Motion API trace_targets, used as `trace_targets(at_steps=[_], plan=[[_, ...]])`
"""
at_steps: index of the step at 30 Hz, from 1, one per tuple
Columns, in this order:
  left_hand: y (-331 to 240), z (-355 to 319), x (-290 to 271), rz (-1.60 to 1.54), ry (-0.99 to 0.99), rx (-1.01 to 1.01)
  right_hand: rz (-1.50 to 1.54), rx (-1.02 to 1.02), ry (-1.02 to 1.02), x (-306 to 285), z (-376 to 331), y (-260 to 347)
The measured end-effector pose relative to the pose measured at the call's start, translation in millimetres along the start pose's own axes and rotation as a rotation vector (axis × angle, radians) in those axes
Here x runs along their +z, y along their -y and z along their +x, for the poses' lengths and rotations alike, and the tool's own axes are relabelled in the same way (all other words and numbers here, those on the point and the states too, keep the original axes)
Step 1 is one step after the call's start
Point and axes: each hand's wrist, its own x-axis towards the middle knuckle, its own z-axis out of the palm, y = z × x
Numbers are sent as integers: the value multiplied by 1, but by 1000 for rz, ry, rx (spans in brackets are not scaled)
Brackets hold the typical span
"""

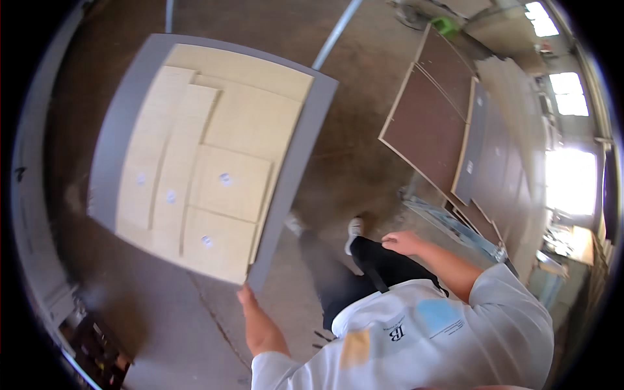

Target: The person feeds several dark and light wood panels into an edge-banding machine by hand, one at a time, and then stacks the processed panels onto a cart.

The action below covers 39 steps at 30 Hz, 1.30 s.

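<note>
A large grey board (296, 162) lies flat at the left, with several pale wooden panels (227, 182) laid side by side on top of it, some bearing small round stickers. My left hand (247, 300) reaches forward and grips the near corner of the grey board. My right hand (403, 242) hangs by my black trouser leg with fingers loosely apart, holding nothing. My white shirt fills the lower right, and my white shoes (354, 229) stand on the concrete floor below.
Dark brown boards (429, 123) and grey panels (481, 149) lean stacked at the right. A metal tube (335, 32) runs away at the top. Dark clutter (97, 344) sits at the lower left. The cracked concrete floor (344, 156) lies between the board and the stacks.
</note>
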Motion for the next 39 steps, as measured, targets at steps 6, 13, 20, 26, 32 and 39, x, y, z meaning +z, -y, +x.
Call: trace_targets(at_steps=[6,13,20,26,32,39], plan=[[1,8,7,-141,-40,-230,107,108,1,11,-20,-38],[-3,0,21,-429,-56,-179,101,289,59,8,-41,-76],[-31,-17,48,-485,35,-195,182,297,90,16,-52,-72],[-117,-35,109,-481,83,-211,343,290,47,19,-48,-67],[-188,-45,149,-420,356,-138,442,310,-113,48,-86,-78],[-258,-115,156,-11,342,307,584,490,-606,43,-179,-101]])
